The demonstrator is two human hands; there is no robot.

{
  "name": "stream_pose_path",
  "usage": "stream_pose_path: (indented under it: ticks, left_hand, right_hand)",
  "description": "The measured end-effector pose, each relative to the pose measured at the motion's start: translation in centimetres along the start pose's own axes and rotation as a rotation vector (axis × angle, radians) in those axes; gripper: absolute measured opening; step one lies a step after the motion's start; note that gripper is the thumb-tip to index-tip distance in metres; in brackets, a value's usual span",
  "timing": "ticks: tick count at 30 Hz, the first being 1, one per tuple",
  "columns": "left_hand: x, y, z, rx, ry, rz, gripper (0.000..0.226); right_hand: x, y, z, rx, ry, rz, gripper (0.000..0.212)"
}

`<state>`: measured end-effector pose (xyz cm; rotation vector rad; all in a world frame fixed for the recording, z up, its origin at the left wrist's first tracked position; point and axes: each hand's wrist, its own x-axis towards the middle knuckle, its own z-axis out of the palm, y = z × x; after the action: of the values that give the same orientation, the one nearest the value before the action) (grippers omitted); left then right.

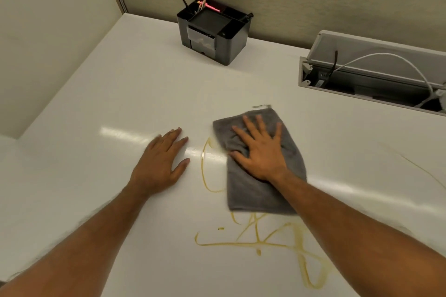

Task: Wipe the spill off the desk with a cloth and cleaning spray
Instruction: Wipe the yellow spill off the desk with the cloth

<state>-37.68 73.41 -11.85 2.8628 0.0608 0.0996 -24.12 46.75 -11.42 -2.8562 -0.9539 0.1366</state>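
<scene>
Cloth (260,190), grey and folded into a rough rectangle, lies flat on the white desk (108,108) near its middle, covering part of the yellow spill (255,243). It looks soft, light and limp, a terry or microfibre weave that will bunch and slide under a push rather than hold its shape; wrinkles gather already beside the thumb. My judgement is that it is best handled as now, pinned from above with a broad palm at its centre, so the folded layers travel together. Pinching a corner would likely let it unfold and drag.

The right hand (261,152) presses down on the upper half of the cloth, fingers spread wide, holding nothing but the fabric beneath it. The left hand (161,161) rests flat and empty on the bare desk just left of the spill, fingers loosely together, apparently bracing.

The spill runs in thin, syrupy-looking loops from beside the cloth down toward the near edge, with a fainter streak far to the right. Most of it is not yet wiped.

No spray bottle is in view. A black organiser (217,31) stands at the back, and an open cable tray (371,72) sits at the right.
</scene>
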Motion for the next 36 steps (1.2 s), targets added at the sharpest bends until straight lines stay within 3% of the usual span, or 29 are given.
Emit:
stream_pose_path:
  ticks: [4,7,9,13,16,21,24,28,32,36]
  left_hand:
    - [0.6,-2.8,-0.9,0.050,-0.001,-0.113,0.079]
    - [0.4,-3.4,-0.6,0.051,0.006,-0.125,0.079]
    - [0.3,-3.4,-0.5,0.052,0.019,-0.123,0.077]
    - [0.2,-3.5,-0.6,0.024,0.005,-0.133,0.078]
    - [0.1,-3.3,-0.8,0.025,0.006,-0.134,0.078]
    - [0.3,-3.3,-0.7,0.028,0.030,-0.132,0.076]
    - [0.2,-3.3,-0.5,0.019,0.043,-0.134,0.075]
    - [0.3,-3.6,-0.5,0.031,0.044,-0.133,0.075]
    - [0.3,-3.4,-0.7,0.031,0.025,-0.134,0.077]
    - [0.3,-3.1,-0.9,0.032,0.005,-0.159,0.076]
  right_hand:
    - [2.6,0.9,-0.4,-0.009,-0.021,0.241,0.099]
    - [6.6,-0.5,-0.5,0.020,-0.033,0.275,0.105]
    - [8.3,-2.5,-0.1,0.007,-0.050,0.212,0.100]
    - [5.4,-6.6,0.9,0.016,-0.046,-0.122,0.079]
    - [0.5,-4.2,0.9,0.076,-0.010,-0.195,0.066]
    - [-0.2,3.6,-0.8,-0.005,-0.008,0.164,0.073]
    - [4.6,2.9,-1.1,-0.021,-0.033,0.254,0.072]
    - [7.7,-3.6,-0.1,-0.002,-0.049,0.051,0.074]
    - [1.0,-7.0,1.3,0.036,-0.062,-0.297,0.067]
    - [-4.4,-0.4,0.6,0.028,-0.033,-0.230,0.064]
